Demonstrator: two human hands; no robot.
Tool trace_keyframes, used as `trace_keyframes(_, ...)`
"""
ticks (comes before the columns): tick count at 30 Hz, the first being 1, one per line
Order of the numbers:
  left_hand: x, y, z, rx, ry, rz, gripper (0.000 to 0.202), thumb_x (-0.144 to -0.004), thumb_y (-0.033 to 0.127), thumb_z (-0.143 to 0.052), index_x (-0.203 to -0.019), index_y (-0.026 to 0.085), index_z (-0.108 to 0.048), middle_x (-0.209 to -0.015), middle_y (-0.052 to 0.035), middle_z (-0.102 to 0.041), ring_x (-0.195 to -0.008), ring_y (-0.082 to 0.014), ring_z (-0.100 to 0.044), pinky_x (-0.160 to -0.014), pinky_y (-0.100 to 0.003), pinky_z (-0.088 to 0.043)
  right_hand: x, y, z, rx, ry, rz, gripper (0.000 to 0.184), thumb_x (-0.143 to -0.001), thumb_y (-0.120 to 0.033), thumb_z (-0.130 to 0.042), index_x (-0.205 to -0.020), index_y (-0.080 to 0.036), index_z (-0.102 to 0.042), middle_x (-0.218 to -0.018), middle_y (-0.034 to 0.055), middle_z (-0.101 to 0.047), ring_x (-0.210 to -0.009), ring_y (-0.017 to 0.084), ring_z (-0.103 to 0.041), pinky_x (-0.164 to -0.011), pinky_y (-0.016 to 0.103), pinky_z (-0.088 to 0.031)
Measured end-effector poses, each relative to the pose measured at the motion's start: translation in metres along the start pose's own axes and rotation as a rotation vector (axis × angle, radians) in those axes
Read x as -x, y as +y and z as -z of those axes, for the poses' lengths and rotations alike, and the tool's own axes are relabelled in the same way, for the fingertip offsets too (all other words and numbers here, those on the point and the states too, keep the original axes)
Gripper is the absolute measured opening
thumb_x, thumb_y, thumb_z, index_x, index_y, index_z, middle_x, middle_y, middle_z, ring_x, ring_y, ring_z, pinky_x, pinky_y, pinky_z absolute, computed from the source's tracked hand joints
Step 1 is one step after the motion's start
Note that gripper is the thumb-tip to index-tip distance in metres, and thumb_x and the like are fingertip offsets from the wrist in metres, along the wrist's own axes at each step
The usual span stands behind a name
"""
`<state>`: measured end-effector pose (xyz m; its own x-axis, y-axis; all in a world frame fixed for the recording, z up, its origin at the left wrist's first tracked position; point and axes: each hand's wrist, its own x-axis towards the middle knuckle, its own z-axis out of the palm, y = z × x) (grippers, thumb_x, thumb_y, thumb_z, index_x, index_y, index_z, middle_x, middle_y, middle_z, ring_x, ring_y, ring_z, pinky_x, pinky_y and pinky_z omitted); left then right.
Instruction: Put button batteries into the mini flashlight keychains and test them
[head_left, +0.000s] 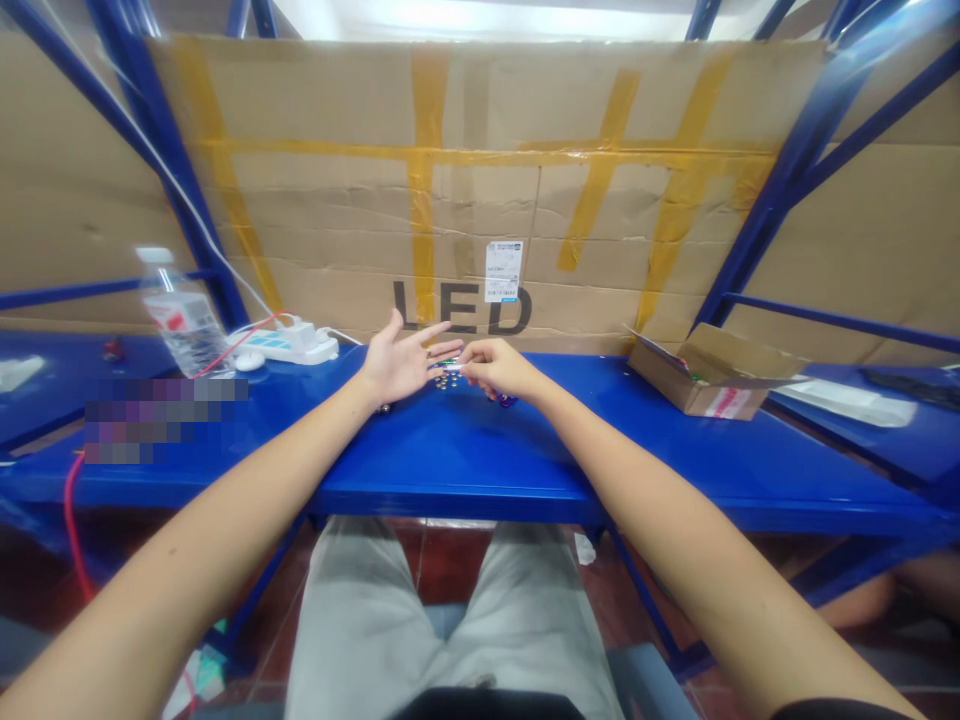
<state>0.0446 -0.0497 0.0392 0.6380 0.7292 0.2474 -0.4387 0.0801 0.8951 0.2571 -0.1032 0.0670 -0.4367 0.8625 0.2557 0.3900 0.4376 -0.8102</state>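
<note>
L hand (pixel 401 362) open, palm up, fingers spread, nothing in it afaict. R hand (pixel 496 368) pinches a small white-green piece (pixel 452 366) thumb+forefinger, right at the L fingertips. Both are just below the black "LED" print (pixel 461 308) on the taped brown cardboard. Cluster of small shiny round metal bits (pixel 442 379) lies on the blue metal bench (pixel 450 450) under the pinch. My read: one piece picked, the rest loose on the bench. Clear plastic bottle (pixel 184 320) and white power strip (pixel 289 343) sit left of the print, open cardboard box (pixel 709 375) right of it.
</note>
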Motion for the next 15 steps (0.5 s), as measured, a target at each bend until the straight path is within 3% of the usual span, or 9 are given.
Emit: trace_keyframes(15,0.0010,0.0002,-0.0038,0.005,-0.026,0.020,0.086,-0.093,0.069,-0.031,-0.157,0.012,-0.031,-0.142,-0.0245,-0.057,-0.136,-0.0366,-0.052,-0.115,-0.053,-0.032,-0.0014,0.0047,-0.0015,-0.041,0.029,0.005,0.012,-0.088,-0.010,-0.053,-0.081,-0.019,-0.050,-0.057,-0.0048,-0.055,-0.034,0.008,-0.043,-0.033,0.022,-0.035)
